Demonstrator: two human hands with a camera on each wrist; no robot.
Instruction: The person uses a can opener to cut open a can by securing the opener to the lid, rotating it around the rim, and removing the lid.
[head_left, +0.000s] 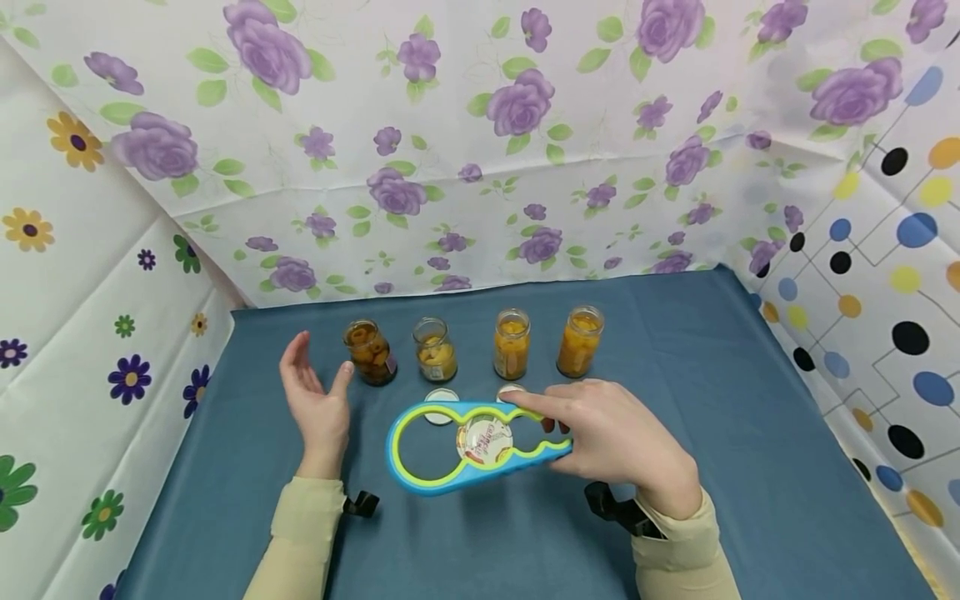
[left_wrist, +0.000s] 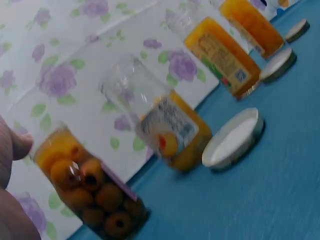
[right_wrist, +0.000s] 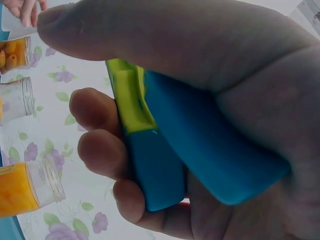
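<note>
My right hand [head_left: 618,433] grips the handles of a blue and lime-green jar opener [head_left: 422,485], its thumb and fingers wrapped round them in the right wrist view. A printed lid [head_left: 486,439] appears inside the opener's middle gap; whether it is clamped there or lies beneath, I cannot tell. Beside the leftmost jar [head_left: 371,352], my left hand [head_left: 318,408] is raised with fingers relaxed, holding nothing. That lidless jar contains brownish round fruit with holes. To its right is a lidless jar [left_wrist: 170,125] partly filled with yellow fruit.
Two more lidless jars of orange fruit, one [head_left: 512,343] beside the other [head_left: 580,342], continue the row. Lids lie on the blue cloth before the jars: one [left_wrist: 233,140], a second [left_wrist: 278,65] and a third [left_wrist: 297,31]. Flowered sheets stand behind and left, a dotted one right.
</note>
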